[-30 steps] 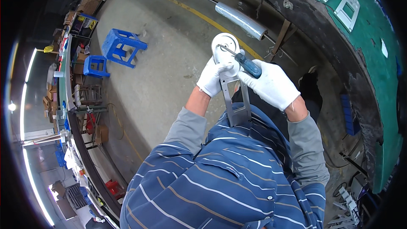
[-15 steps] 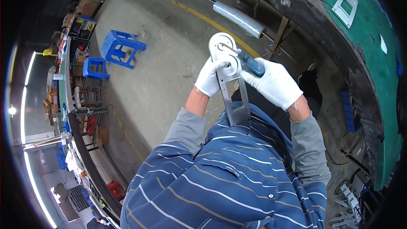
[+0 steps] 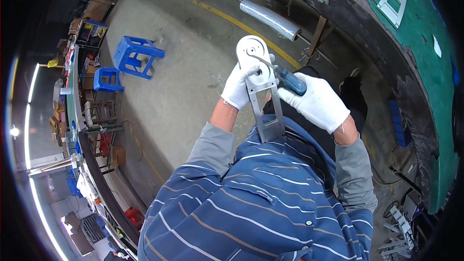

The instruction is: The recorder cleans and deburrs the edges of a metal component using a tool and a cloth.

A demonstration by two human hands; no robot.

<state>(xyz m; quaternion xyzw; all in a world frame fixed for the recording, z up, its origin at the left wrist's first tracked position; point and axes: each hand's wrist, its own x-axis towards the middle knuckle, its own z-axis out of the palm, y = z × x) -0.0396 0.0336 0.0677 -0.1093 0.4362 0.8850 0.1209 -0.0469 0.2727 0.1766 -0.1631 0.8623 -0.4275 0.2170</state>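
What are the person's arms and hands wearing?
The left hand and right hand wear plain white gloves. Gray sleeves cover the forearms but stop short of the gloves. Higher up, the upper sleeves are blue with white and tan stripes.

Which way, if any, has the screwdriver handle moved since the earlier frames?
Yes: judged against the larger blue stool, the screwdriver handle has shifted right and slightly down in the picture.

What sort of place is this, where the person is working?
It is probably a factory workshop: white frame-shaped parts lie on a green-topped workbench, a roll of clear film is nearby, and a yellow line marks the floor.
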